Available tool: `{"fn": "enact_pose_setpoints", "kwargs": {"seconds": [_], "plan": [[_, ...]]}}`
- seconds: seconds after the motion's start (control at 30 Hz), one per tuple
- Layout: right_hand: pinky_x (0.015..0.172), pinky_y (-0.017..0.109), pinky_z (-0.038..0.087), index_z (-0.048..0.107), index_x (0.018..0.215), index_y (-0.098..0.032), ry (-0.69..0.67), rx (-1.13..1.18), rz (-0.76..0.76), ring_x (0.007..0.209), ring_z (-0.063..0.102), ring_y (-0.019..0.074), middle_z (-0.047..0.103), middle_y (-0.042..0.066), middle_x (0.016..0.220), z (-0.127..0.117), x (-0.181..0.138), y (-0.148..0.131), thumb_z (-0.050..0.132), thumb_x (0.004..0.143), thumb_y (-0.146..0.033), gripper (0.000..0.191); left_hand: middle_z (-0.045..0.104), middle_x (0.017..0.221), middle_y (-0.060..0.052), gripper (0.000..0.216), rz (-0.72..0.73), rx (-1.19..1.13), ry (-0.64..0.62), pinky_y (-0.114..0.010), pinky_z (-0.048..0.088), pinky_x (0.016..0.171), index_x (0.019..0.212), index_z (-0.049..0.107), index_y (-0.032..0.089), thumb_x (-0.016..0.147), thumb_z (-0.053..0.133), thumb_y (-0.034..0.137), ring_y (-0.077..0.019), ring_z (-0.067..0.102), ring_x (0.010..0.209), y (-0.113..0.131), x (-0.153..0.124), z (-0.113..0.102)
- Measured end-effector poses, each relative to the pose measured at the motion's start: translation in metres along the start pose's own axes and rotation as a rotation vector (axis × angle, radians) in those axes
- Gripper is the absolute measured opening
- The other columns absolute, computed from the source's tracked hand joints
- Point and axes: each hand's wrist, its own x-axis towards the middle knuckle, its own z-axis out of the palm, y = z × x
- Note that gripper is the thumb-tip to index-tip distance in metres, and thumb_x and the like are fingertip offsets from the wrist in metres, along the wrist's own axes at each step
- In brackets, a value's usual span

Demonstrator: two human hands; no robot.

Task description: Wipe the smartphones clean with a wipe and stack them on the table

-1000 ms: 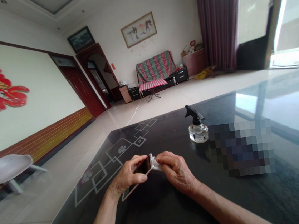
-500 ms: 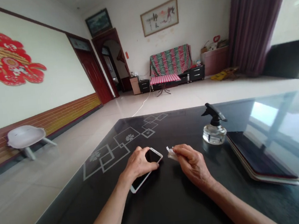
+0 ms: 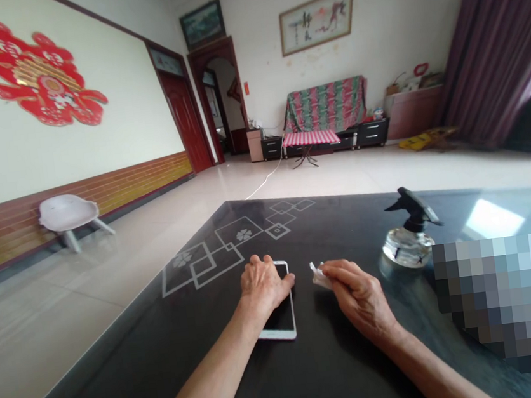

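Note:
A white-rimmed smartphone (image 3: pixel 286 315) with a dark screen rests on the black table. My left hand (image 3: pixel 262 289) spans the phone from above, thumb at its right edge and fingers over its far left side, covering much of the screen. To the right, my right hand (image 3: pixel 360 293) is closed in a pinch on a small crumpled white tissue (image 3: pixel 321 277). The tissue is held just over the table, apart from the phone. Beyond my right hand stands a clear spray bottle (image 3: pixel 408 248) with a black trigger head, liquid inside.
The glossy black table (image 3: pixel 315 378) has a pale square-and-flower pattern on its far left part. A pixelated patch (image 3: pixel 512 305) hides whatever lies at the right. On the floor at left stands a pale plastic chair (image 3: pixel 69 213); a small checked-cloth table (image 3: pixel 310 139) is farther off.
The phone has turned from a slant to nearly straight, with my left hand still on it. My right hand keeps its pinch on the tissue. The camera view has swung left.

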Motion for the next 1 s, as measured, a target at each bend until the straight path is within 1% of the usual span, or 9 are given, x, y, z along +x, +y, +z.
{"fn": "enact_pose_setpoints", "kwargs": {"seconds": [0.2,0.4,0.5,0.53,0.6,0.7,0.83,0.9,1.0], "plan": [[0.08,0.032,0.053,0.07,0.091,-0.023,-0.174,-0.01,-0.13,0.089,0.063,0.0194,0.069,0.007,0.095,0.004,0.0,-0.012,0.044,0.084,-0.01,0.029,0.066,0.1,-0.023,0.058,-0.037,0.01,-0.044,-0.037,0.047,0.076,0.099,0.067,0.01,0.074,0.057,0.061,-0.0343,0.063,0.095,-0.001,0.003,-0.008],[0.079,0.033,0.052,0.069,0.091,-0.023,-0.077,-0.105,-0.087,0.089,0.062,0.0195,0.069,0.006,0.096,0.001,-0.002,0.007,0.044,0.084,-0.011,0.028,0.069,0.093,-0.023,0.063,-0.019,-0.044,-0.165,-0.039,0.048,0.073,0.092,0.072,0.01,0.077,0.047,0.065,-0.0376,0.065,0.092,-0.013,0.007,-0.019],[0.079,0.034,0.052,0.069,0.089,-0.023,-0.055,-0.168,-0.079,0.088,0.062,0.0202,0.069,0.005,0.095,-0.001,-0.001,0.016,0.046,0.083,-0.012,0.027,0.067,0.108,-0.018,0.055,0.147,-0.114,-0.234,-0.039,0.047,0.083,0.109,0.068,0.015,0.071,0.059,0.054,-0.0357,0.061,0.103,-0.028,0.013,-0.032],[0.078,0.034,0.052,0.07,0.089,-0.023,-0.045,-0.179,-0.075,0.087,0.062,0.0203,0.069,0.005,0.095,-0.002,-0.001,0.017,0.046,0.083,-0.013,0.027,0.064,0.117,-0.013,0.058,0.214,-0.139,-0.269,-0.035,0.046,0.088,0.115,0.066,0.021,0.062,0.069,0.046,-0.033,0.059,0.108,-0.032,0.015,-0.036],[0.078,0.034,0.052,0.07,0.089,-0.023,-0.028,-0.186,-0.066,0.087,0.062,0.0204,0.07,0.005,0.095,-0.003,-0.001,0.019,0.046,0.083,-0.014,0.026,0.053,0.135,-0.007,0.074,0.427,-0.229,-0.399,-0.034,0.042,0.096,0.122,0.06,0.028,0.05,0.075,0.025,-0.0318,0.05,0.121,-0.039,0.017,-0.041],[0.079,0.034,0.052,0.069,0.09,-0.023,-0.028,-0.183,-0.068,0.088,0.062,0.0204,0.069,0.005,0.096,-0.003,-0.001,0.018,0.046,0.084,-0.014,0.026,0.037,0.148,-0.006,0.087,0.623,-0.302,-0.497,-0.049,0.03,0.107,0.128,0.055,0.03,0.044,0.069,0.008,-0.0376,0.03,0.136,-0.041,0.012,-0.039],[0.08,0.034,0.051,0.069,0.091,-0.023,-0.031,-0.172,-0.073,0.09,0.062,0.0205,0.069,0.006,0.097,-0.002,-0.002,0.015,0.045,0.085,-0.013,0.027,0.033,0.15,-0.007,0.09,0.736,-0.26,-0.535,-0.063,0.017,0.107,0.131,0.05,0.031,0.046,0.061,0.0,-0.0401,0.021,0.139,-0.036,-0.002,-0.036],[0.081,0.034,0.051,0.069,0.092,-0.023,-0.032,-0.167,-0.072,0.09,0.061,0.0205,0.068,0.006,0.097,-0.001,-0.003,0.016,0.044,0.085,-0.013,0.027,0.028,0.152,-0.008,0.092,0.773,-0.181,-0.554,-0.064,0.017,0.107,0.135,0.044,0.03,0.049,0.06,0.001,-0.0389,0.019,0.14,-0.031,-0.007,-0.038],[0.081,0.035,0.051,0.068,0.093,-0.022,-0.035,-0.166,-0.077,0.09,0.061,0.0205,0.068,0.006,0.097,0.0,-0.003,0.018,0.044,0.084,-0.011,0.028,0.026,0.153,-0.009,0.091,0.857,-0.03,-0.589,-0.057,0.026,0.106,0.139,0.036,0.029,0.055,0.062,0.009,-0.0353,0.019,0.14,-0.024,-0.005,-0.043]]}}
